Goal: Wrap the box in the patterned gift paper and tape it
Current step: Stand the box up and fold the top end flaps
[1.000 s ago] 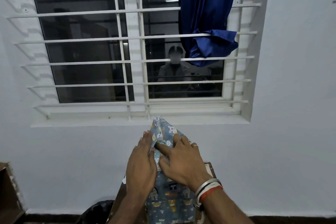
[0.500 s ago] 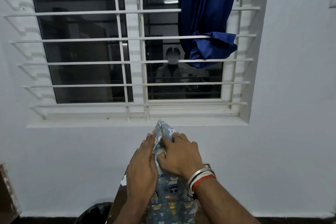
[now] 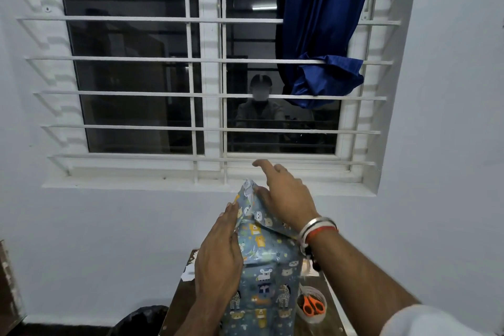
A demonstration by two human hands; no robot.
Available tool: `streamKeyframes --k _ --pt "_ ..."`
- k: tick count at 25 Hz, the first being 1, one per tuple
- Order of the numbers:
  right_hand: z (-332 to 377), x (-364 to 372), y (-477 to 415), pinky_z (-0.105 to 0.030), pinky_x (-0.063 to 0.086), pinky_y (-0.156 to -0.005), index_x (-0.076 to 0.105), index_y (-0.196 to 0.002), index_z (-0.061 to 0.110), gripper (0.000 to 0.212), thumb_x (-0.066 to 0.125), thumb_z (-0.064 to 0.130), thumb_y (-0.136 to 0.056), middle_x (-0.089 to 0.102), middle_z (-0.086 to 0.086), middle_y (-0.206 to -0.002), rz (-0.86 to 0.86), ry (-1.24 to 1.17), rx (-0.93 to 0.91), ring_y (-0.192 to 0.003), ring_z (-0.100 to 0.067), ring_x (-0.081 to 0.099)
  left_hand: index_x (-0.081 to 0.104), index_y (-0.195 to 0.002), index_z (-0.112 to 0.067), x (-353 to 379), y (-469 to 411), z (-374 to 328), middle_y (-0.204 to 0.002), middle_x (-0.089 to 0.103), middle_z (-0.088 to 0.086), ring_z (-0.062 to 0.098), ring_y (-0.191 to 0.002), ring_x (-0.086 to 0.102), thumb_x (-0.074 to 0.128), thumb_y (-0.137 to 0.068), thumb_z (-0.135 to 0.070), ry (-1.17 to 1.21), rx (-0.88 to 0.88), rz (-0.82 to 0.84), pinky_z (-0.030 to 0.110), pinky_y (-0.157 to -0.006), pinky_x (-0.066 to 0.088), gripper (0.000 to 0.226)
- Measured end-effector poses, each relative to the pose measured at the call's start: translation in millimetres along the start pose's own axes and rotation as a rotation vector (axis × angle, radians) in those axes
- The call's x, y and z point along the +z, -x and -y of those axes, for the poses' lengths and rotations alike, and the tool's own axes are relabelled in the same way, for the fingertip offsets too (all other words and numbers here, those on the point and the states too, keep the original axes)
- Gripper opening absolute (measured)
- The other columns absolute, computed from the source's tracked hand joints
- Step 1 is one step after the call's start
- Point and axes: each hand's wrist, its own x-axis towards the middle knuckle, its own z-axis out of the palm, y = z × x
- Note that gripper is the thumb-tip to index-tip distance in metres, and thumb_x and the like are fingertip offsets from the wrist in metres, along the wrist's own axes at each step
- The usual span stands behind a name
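The box stands upright on a small brown table [image 3: 182,298], covered in blue gift paper [image 3: 268,281] printed with cartoon animals. The paper's top end rises to a crumpled point [image 3: 247,189]. My left hand [image 3: 218,256] lies flat against the left side of the paper, fingers together, holding the fold against the box. My right hand [image 3: 286,196] is raised just right of the point with fingers spread and the index finger stretched forward; only its thumb side touches the paper. I cannot see any tape.
Orange-handled scissors [image 3: 312,305] lie in a clear round tub [image 3: 323,296] on the table, right of the box. A white paper scrap [image 3: 188,275] sits at the table's left edge, a black bin [image 3: 141,319] below left. Behind are a barred window [image 3: 191,128] and blue curtain [image 3: 321,35].
My right hand has come off the paper's top fold and lifted up and to the right, fingers opening. The released flap has sprung up. My left hand stays pressed on the left side.
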Motion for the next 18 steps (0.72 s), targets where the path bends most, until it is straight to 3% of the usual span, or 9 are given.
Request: streamKeyframes --k 2,4,7,10,13,15,18 --pt "-5 -8 -31 -0.035 0.048 -0.084 0.048 -0.146 0.042 0.049 0.061 0.035 -0.099 0.05 0.003 -0.134 0.154 0.039 -0.094 -0.11 -0.025 0.062 0.034 -0.154 -0.044 0 -1 1 -0.153 0.03 -0.032 0.001 -0.145 0.037 0.042 -0.105 -0.015 -0.01 0.01 -0.001 0.028 -0.116 0.034 0.058" --pt "-5 -14 -54 -0.03 0.045 -0.09 0.066 -0.135 0.034 0.04 0.067 0.026 -0.096 0.058 0.004 -0.139 0.309 0.029 -0.195 -0.119 -0.02 0.06 0.034 -0.154 -0.045 1 -1 1 -0.153 0.03 -0.032 0.001 -0.144 0.037 0.042 -0.105 -0.015 -0.009 0.006 -0.005 0.027 -0.115 0.034 0.058" --pt "-4 -14 -72 -0.031 0.055 -0.09 0.08 -0.111 0.025 0.024 0.077 0.017 -0.088 0.077 0.003 -0.11 0.358 -0.005 -0.223 -0.098 -0.012 0.068 0.033 -0.154 -0.046 3 -1 3 -0.152 0.03 -0.033 -0.001 -0.144 0.035 0.044 -0.105 -0.014 -0.004 0.005 -0.019 0.031 -0.115 0.037 0.059" --pt "-1 -11 -79 -0.039 0.06 -0.084 0.081 -0.087 0.025 0.01 0.083 0.018 -0.079 0.077 0.008 -0.084 0.301 -0.04 -0.205 -0.083 -0.01 0.07 0.035 -0.153 -0.045 4 -1 6 -0.152 0.031 -0.033 -0.002 -0.144 0.034 0.045 -0.104 -0.013 -0.005 0.016 -0.029 0.033 -0.115 0.041 0.06" --pt "-1 -6 -75 -0.039 0.061 -0.079 0.077 -0.075 0.028 0.012 0.081 0.017 -0.077 0.075 0.014 -0.076 0.232 -0.086 -0.164 -0.08 -0.005 0.07 0.033 -0.153 -0.047 4 -2 7 -0.154 0.03 -0.035 -0.002 -0.146 0.034 0.046 -0.103 -0.011 -0.01 0.02 -0.029 0.027 -0.112 0.04 0.063" --pt "-5 -2 -68 -0.037 0.06 -0.076 0.076 -0.077 0.031 0.014 0.081 0.018 -0.077 0.074 0.017 -0.076 0.19 -0.129 -0.144 -0.08 -0.004 0.069 0.033 -0.153 -0.048 5 -3 8 -0.153 0.03 -0.035 -0.002 -0.145 0.035 0.048 -0.102 -0.009 -0.018 0.028 -0.037 0.023 -0.107 0.04 0.065" --pt "-10 -5 -66 -0.035 0.059 -0.076 0.076 -0.094 0.039 0.019 0.08 0.025 -0.082 0.074 0.016 -0.084 0.273 -0.175 -0.172 -0.081 -0.004 0.068 0.039 -0.152 -0.045 8 -2 8 -0.152 0.034 -0.033 0.0 -0.142 0.037 0.049 -0.1 -0.007 -0.009 0.029 -0.058 0.028 -0.105 0.044 0.065"
